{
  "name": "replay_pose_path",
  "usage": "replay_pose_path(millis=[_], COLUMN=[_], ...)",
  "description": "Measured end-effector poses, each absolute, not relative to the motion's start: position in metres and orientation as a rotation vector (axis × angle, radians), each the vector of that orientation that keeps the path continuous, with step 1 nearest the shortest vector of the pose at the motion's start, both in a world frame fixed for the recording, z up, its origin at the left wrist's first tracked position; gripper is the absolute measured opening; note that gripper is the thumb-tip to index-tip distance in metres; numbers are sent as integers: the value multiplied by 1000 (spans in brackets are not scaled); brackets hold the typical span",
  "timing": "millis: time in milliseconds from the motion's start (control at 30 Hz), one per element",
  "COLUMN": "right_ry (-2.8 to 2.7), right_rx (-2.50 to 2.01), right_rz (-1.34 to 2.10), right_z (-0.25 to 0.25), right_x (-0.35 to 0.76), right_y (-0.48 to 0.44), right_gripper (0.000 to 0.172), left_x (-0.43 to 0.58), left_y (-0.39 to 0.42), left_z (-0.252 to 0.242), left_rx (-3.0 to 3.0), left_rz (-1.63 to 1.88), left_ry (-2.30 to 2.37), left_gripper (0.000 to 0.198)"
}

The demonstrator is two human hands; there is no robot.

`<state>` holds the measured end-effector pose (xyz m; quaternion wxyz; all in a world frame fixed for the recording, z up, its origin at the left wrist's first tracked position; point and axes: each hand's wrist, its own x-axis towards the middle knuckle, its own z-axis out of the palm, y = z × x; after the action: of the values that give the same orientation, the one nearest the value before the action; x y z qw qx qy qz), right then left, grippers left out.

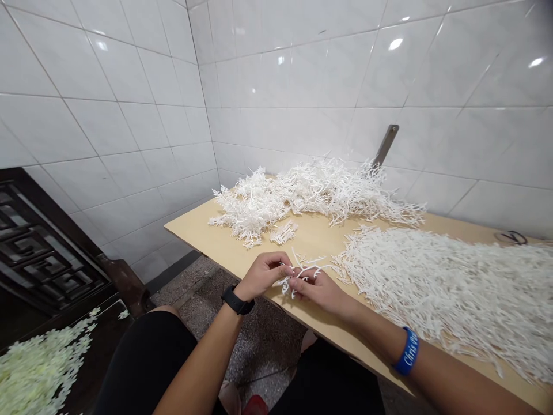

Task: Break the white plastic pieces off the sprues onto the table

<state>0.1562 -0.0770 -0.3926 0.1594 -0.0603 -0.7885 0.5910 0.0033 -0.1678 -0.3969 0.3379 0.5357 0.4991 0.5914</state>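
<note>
Over the near edge of a tan tabletop (pixel 190 225), my left hand (pixel 268 273) and my right hand (pixel 317 289) meet. Both have their fingers closed on a white branched plastic stem (pixel 309 266), whose thin twigs poke out above and below the fingertips. Just behind my hands a small bunch of white stems (pixel 283 232) lies on the table. Farther back spreads a large tangled heap of branched white stems (pixel 319 187). Right of my right hand is a broad pile of short white pieces (pixel 432 276).
A metal bar (pixel 386 144) leans at the tiled wall behind the heap. A black loop (pixel 512 237) lies at the back right. Pale green-white plastic flowers (pixel 43 369) cover a dark surface at lower left, beside a dark carved wooden chair (pixel 47 253).
</note>
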Motion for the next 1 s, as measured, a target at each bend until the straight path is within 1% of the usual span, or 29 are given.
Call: replay_pose_path(millis=[100, 200, 300, 467, 533, 633, 733, 800, 900, 1000], right_ry=[-2324, -2298, -2255, -2401, -2407, -2318, -2255, -2228, -2201, -2200], right_rx=[-183, -204, -198, -90, -98, -180, -283, -360, -476, -543], right_rz=[1603, 1587, 1603, 1531, 1467, 1320, 1218, 1222, 1227, 1236], right_z=[-392, -387, -381, -378, -379, -381, -383, -385, -389, -392], right_x=[158, 159, 163, 174, 174, 170, 166, 164, 163, 163], right_y=[-78, -79, -82, -96, -97, -90, -80, -75, -72, -71], right_gripper=[44, 39, 40, 40, 40, 40, 44, 46, 48, 46], left_x=[2, 3, 4, 1, 1, 5, 8, 10, 11, 11], left_y=[-168, -169, -167, -159, -158, -159, -159, -159, -160, -163], left_z=[-397, -396, -396, -400, -400, -400, -400, -399, -397, -391], left_rx=[1452, 1465, 1396, 1021, 1111, 1309, 1317, 1351, 1498, 1589], left_rz=[1539, 1553, 1563, 1846, 1801, 1666, 1628, 1569, 1503, 1498], left_ry=[1297, 1387, 1519, 1651, 1695, 1739, 1770, 1769, 1735, 1658], left_gripper=[47, 49, 48, 49, 46, 33, 22, 22, 27, 31])
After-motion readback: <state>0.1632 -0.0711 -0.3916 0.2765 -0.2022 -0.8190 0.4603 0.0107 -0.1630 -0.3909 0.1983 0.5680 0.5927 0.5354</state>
